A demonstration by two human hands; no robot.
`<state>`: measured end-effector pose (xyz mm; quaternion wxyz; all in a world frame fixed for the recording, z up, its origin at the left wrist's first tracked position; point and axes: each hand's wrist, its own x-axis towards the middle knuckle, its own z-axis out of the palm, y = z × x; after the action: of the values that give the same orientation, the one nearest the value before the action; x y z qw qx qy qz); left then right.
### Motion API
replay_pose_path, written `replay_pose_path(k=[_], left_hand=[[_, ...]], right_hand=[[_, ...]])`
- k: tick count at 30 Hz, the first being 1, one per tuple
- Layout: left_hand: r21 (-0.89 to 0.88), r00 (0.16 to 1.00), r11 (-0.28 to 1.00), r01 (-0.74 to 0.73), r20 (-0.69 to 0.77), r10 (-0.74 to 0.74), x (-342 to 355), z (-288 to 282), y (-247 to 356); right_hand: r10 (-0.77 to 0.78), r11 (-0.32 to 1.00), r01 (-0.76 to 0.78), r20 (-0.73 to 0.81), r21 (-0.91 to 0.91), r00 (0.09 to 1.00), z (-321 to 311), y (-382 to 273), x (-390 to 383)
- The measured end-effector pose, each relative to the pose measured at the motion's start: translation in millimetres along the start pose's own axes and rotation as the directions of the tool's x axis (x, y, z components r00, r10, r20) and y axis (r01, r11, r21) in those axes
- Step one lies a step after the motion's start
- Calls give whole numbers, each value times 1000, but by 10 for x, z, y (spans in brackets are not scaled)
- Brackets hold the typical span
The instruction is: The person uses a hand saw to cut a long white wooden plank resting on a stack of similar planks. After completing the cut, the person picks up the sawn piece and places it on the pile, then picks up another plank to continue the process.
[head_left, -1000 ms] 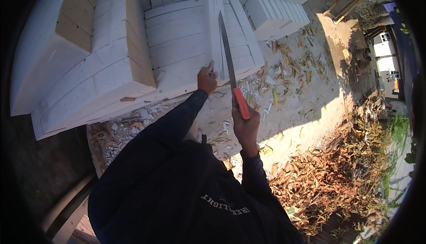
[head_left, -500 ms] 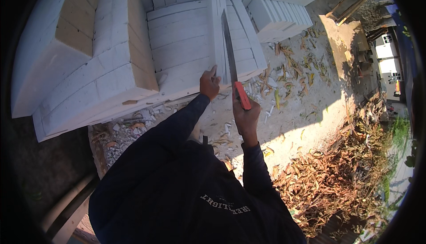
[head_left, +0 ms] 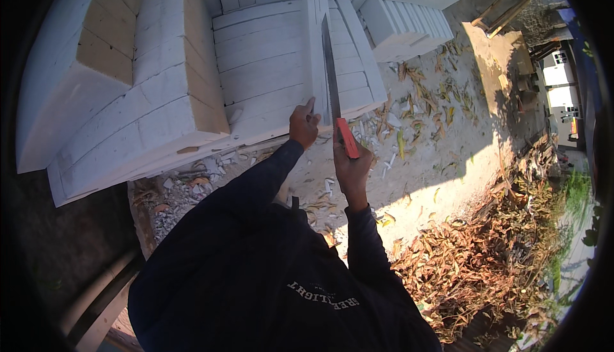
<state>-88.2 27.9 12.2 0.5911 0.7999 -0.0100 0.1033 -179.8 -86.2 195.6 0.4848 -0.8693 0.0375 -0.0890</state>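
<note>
My right hand (head_left: pixel 352 168) is closed round the red handle of a hand saw (head_left: pixel 330 74). The saw's long, narrow metal blade points away from me and lies lengthwise against a long white block (head_left: pixel 313 51). At that block's near end, my left hand (head_left: pixel 305 124) grips it, with one finger stretched along its side; the other fingertips are partly hidden. Lines run lengthwise along the top of the block. Beneath it is a layer of flat white blocks (head_left: pixel 259 61) laid side by side.
Tall stacks of white blocks (head_left: pixel 160 90) rise on the left. Thin white slabs (head_left: pixel 406 26) stand on edge at the far right of the pile. Chips and dry leaves litter the ground (head_left: pixel 441 141), and a heap of brown leaves (head_left: pixel 473 256) lies at lower right.
The saw and my right hand have shifted very slightly. My left hand stays at the block's near end, a touch lower.
</note>
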Motion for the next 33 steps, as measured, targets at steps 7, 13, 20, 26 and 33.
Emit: replay_pose_path(k=[7,13,20,26,33], left_hand=[[3,999,999,39,19,-39,-5,-8,65],[36,1000,999,-18,8,17,-8,-21,47],[-6,1000,1000,-16,16,16,9,-27,72],[47,998,999,-9,65,6,28,-72,86],[46,997,999,22,79,-25,16,-85,141]], right_hand=[[65,997,-66,38,42,997,-40,44,137],[142,987,-152,142,58,980,-37,284,117],[-78,928,100,76,-360,994,170,76,45],[233,969,-240,127,50,964,-20,-24,118],[80,996,-81,23,30,997,-37,-301,366]])
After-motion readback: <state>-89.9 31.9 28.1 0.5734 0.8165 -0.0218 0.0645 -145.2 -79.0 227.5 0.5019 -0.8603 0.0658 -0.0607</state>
